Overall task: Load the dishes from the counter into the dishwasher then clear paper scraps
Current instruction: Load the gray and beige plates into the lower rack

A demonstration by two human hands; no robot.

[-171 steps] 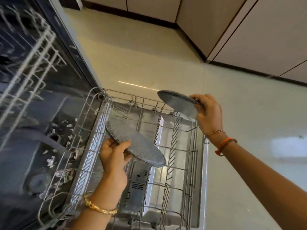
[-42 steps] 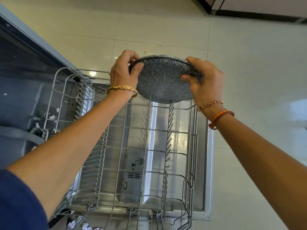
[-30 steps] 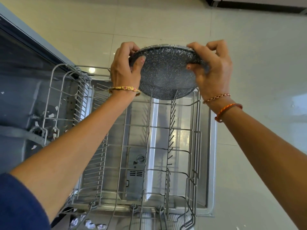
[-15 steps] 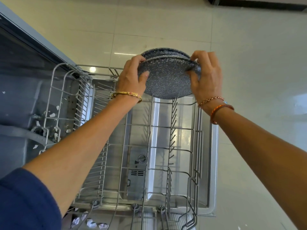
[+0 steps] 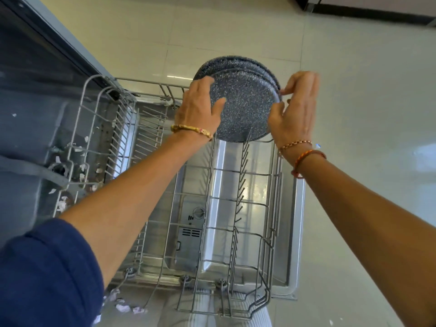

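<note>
Left hand (image 5: pixel 199 109) grips the near plate (image 5: pixel 243 107) by its left rim; right hand (image 5: pixel 293 114) pinches the right rim. Plates stand upright at the far end of the pulled-out dishwasher rack (image 5: pixel 238 199). Paper scraps (image 5: pixel 80 166) lie inside the dishwasher, left.

Pale tiled floor (image 5: pixel 354 90), dark cabinet plinth (image 5: pixel 368 13).
</note>
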